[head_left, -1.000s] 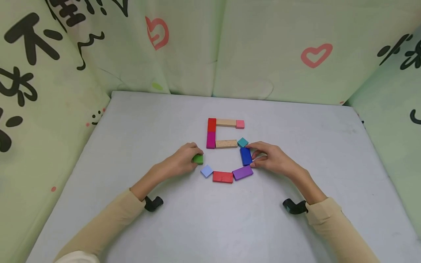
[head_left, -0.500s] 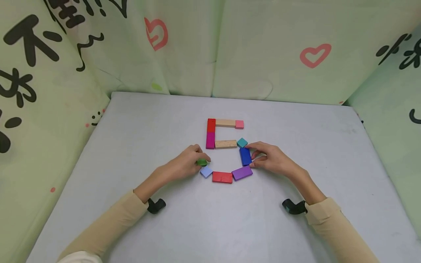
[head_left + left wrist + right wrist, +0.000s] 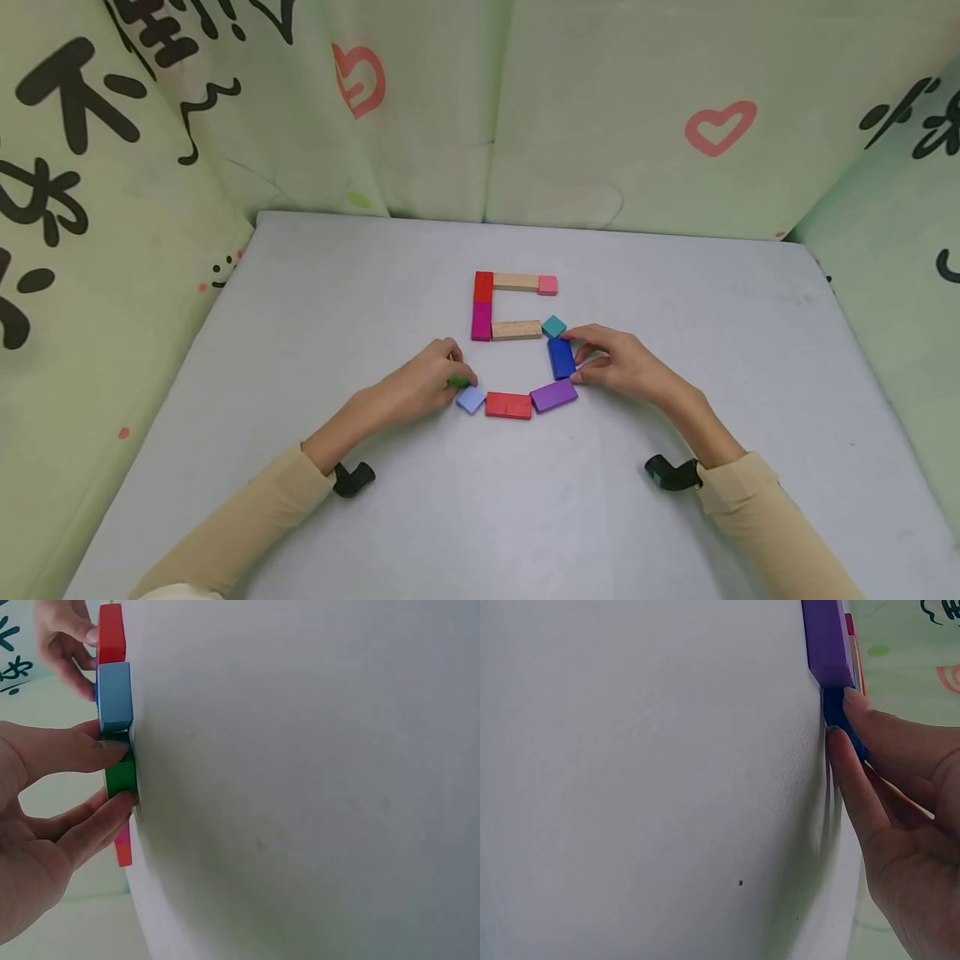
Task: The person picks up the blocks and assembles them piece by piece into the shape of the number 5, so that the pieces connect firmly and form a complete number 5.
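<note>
My left hand pinches a small green block between thumb and fingers, close against the table. In the left wrist view the green block meets the light blue block; from the head most of it is hidden under the fingers. On the other side, my right hand grips a dark blue block by its ends, thumb near the purple block and index finger by the teal block. A red block lies flat between the purple and light blue ones.
Farther back, an upper red block and a magenta block form a column. Two plain wooden blocks extend right from it, the back one ending at a pink block. Green printed cloth walls the white table.
My left hand has brought the green block right and nearer me, down beside the light blue block, tilting it on the way. The right hand has stayed at the dark blue block.
</note>
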Tool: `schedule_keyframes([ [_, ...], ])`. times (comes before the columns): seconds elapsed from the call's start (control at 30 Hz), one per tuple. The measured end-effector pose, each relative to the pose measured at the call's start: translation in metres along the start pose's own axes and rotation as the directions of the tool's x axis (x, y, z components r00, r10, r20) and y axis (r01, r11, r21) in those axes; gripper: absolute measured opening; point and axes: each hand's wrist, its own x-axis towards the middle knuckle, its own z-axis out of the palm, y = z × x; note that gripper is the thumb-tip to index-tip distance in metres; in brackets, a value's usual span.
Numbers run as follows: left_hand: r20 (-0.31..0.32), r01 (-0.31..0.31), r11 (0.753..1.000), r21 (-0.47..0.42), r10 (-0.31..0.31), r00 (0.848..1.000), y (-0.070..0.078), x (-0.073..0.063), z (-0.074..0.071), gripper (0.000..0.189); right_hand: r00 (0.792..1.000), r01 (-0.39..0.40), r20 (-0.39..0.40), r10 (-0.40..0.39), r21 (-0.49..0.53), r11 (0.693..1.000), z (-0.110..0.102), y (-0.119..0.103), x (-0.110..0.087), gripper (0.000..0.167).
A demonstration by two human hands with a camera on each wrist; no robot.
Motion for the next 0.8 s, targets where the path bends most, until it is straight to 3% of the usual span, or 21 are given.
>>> schedule_keyframes([
  [0.3,0.022,-0.013,1.0,-0.007,0.013,1.0,0.0,-0.003,0.002,0.03,1.0,0.002,0.002,-0.002,0.015,1.0,0.001,0.002,-0.002,0.063],
  [0.4,0.026,-0.017,0.999,0.039,0.016,1.0,0.003,-0.003,0.001,0.031,1.0,0.007,0.002,-0.007,0.011,1.0,0.0,0.002,-0.002,0.063],
  [0.57,0.053,-0.036,0.992,0.117,0.03,0.998,0.016,0.004,0.003,0.031,1.0,0.014,-0.004,-0.014,0.002,1.0,-0.001,0.003,-0.002,0.062],
  [0.8,0.069,-0.07,0.969,0.235,0.055,0.996,0.037,0.017,0.02,0.036,1.0,0.016,0.005,-0.016,0.019,1.0,-0.001,0.002,-0.001,0.062],
])
